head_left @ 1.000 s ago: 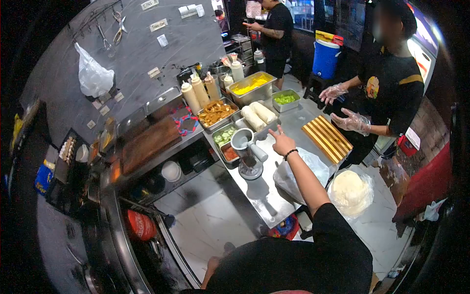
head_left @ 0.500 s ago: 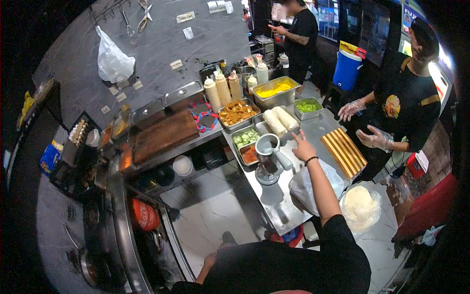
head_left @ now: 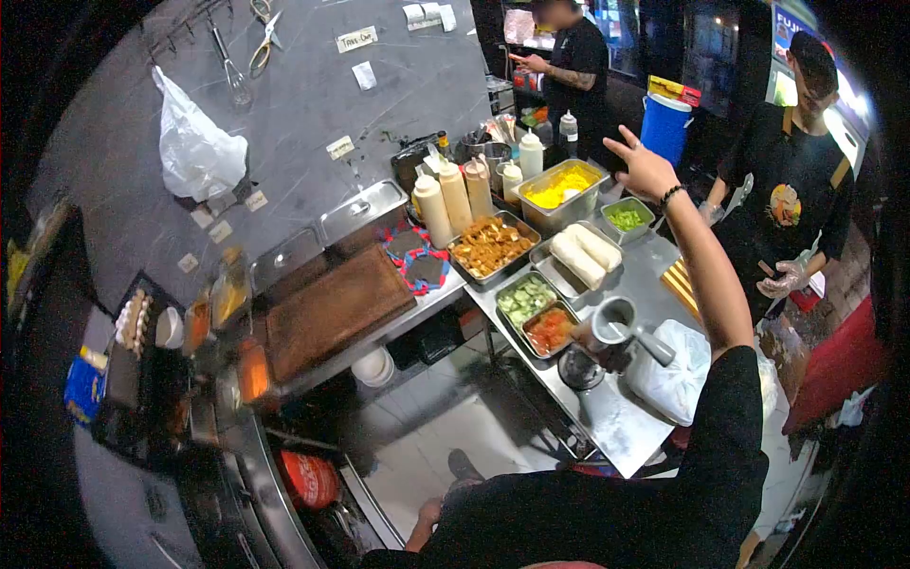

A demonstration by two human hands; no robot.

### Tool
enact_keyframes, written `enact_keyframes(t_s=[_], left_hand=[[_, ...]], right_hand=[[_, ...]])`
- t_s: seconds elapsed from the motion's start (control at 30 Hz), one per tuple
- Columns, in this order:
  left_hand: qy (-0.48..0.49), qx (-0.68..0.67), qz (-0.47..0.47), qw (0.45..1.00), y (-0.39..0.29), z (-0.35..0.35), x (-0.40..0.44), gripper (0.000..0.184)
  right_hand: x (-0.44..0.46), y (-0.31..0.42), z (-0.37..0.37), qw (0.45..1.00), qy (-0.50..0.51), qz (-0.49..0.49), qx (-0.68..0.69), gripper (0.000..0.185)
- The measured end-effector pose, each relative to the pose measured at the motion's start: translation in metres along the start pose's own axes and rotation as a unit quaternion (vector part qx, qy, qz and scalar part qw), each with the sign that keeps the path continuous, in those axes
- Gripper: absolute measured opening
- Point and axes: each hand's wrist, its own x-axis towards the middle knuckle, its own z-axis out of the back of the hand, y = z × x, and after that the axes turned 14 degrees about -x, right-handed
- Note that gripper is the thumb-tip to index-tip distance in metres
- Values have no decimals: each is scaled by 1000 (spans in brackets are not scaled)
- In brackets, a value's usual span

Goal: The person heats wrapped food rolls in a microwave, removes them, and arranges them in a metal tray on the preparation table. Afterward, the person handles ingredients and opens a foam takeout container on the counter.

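Observation:
My right hand [head_left: 648, 172] is raised over the far right of the steel table, fingers stretched apart, holding nothing. Below it are a pan of chopped green vegetable [head_left: 626, 220] and a deep pan of yellow food [head_left: 561, 186]. Two white rolls [head_left: 586, 254] lie in a metal tray, left of my forearm. Closer to me stands a grey cup with a thick handle [head_left: 654, 347], beside a white plastic bag [head_left: 675, 375]. My left hand [head_left: 429, 515] hangs low beside my body; its fingers are mostly hidden.
Pans of browned pieces [head_left: 493, 247], cucumber [head_left: 527, 300] and diced tomato [head_left: 550, 330] line the table. Sauce bottles [head_left: 433, 211] stand behind. A brown griddle [head_left: 336, 302] is at left. Across the table, a co-worker's gloved hand [head_left: 785, 280] shows; another person [head_left: 573, 62] stands at the back.
My right hand has lifted from beside the white rolls, up and to the right. The co-worker's gloved hands have moved down and apart. The camera view has shifted, and my arm now covers part of the striped board.

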Motion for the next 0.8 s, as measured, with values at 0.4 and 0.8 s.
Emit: enact_keyframes(t_s=[0.4, 0.8], left_hand=[[-97, -536, 179, 819, 127, 172, 84, 27], [-12, -410, 36, 911, 74, 209, 181, 28]], right_hand=[[58, 51, -53, 904, 427, -2, -18, 58], [94, 30, -238, 827, 545, -95, -95, 70]])
